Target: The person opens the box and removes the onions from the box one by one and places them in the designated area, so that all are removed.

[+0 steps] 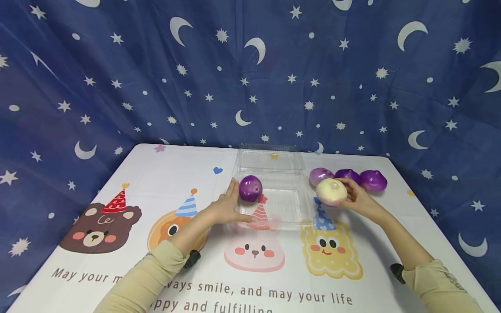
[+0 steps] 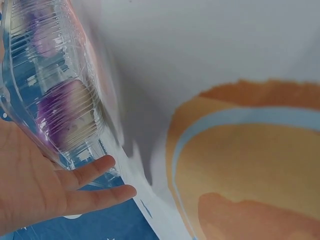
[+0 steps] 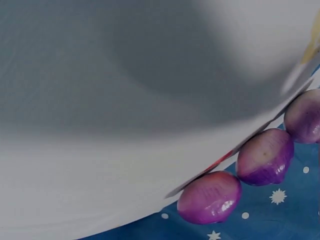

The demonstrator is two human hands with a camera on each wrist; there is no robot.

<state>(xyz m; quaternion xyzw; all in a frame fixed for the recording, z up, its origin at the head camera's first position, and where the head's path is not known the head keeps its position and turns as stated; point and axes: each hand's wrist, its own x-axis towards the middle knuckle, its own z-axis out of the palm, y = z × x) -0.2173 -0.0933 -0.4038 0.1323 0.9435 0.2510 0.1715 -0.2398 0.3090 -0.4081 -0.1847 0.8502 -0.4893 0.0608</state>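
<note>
A clear plastic clamshell container lies with its lid folded back on the table. At its left end sits a purple onion, which also shows through the ribbed wall in the left wrist view. My left hand rests against the container's left side, fingers straight and spread. My right hand grips a pale onion just right of the container. Behind that hand stand three purple onions, the rightmost fully visible. In the right wrist view the held onion cannot be made out.
A white tablecloth printed with cartoon faces and lettering covers the table. The blue star-and-moon curtain hangs along the back edge. In the right wrist view, the purple onions stand close together in a row.
</note>
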